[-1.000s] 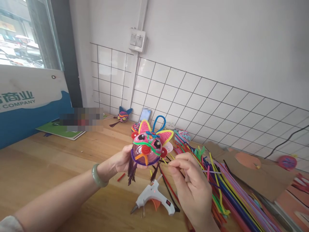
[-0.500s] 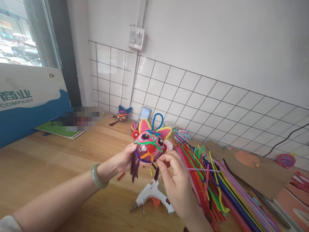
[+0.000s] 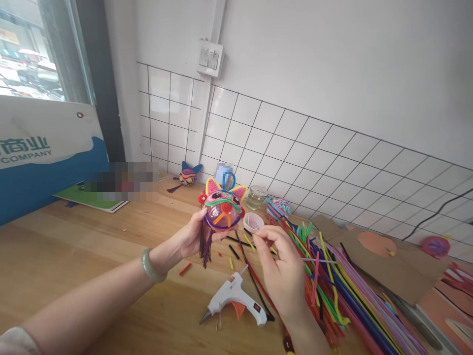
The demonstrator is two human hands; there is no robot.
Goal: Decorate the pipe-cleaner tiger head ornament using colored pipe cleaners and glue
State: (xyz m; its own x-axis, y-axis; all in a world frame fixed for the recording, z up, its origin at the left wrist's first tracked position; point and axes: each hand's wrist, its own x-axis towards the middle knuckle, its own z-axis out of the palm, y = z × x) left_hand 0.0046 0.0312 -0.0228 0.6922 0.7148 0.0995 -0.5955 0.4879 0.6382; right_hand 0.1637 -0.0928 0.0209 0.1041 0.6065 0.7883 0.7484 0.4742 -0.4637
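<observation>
My left hand (image 3: 192, 236) holds up a pink ball-shaped craft head (image 3: 221, 209) wrapped in coloured pipe cleaners, with pink and yellow ears and a dark tassel hanging from it. My right hand (image 3: 283, 273) hovers just right of and below it, thumb and fingers pinched together; whatever they hold is too small to make out. A green bangle sits on my left wrist. A white glue gun (image 3: 232, 300) lies on the wooden table (image 3: 74, 246) below both hands.
A big heap of coloured pipe cleaners (image 3: 340, 286) spreads to the right. A small pink dish (image 3: 253, 222), a glass jar (image 3: 255, 197), yarn balls and another small craft head (image 3: 187, 176) stand near the tiled wall. Cardboard sheets lie at the far right.
The craft head has been tipped and moved a little away from me. My right hand left its lower edge and drew back to the right, uncovering the pink dish and jar.
</observation>
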